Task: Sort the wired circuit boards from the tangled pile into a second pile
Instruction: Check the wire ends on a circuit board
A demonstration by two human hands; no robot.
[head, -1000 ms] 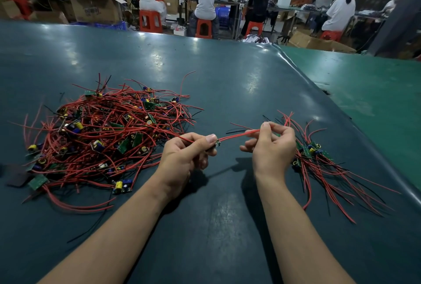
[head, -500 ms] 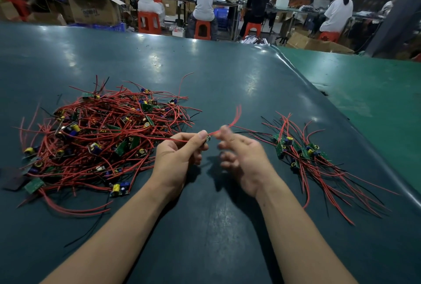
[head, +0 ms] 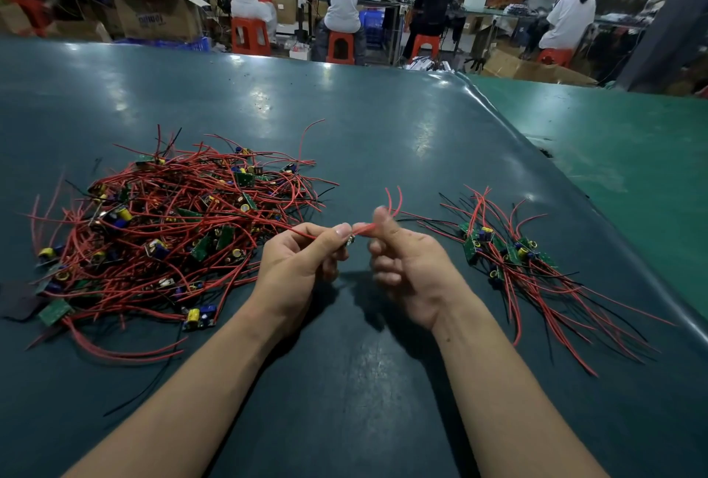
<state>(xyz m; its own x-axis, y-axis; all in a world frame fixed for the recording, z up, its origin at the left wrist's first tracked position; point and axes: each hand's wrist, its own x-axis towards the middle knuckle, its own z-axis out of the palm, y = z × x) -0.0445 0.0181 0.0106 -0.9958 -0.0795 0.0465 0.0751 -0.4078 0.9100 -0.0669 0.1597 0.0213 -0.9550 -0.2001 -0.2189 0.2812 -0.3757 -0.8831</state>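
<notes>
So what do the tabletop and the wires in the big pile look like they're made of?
Tabletop: dark teal sheet, probably rubber or vinyl matting; it shows soft glossy glare and a raised, rolled edge on the right. Wires in the big pile: flexible red, a few black, insulation, likely plastic or silicone; they bend in loose curves.

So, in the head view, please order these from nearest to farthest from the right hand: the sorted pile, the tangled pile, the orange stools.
1. Sorted pile, just to the right of the right hand.
2. Tangled pile, on the left, beyond the left hand.
3. Orange stools, far behind the table.
</notes>
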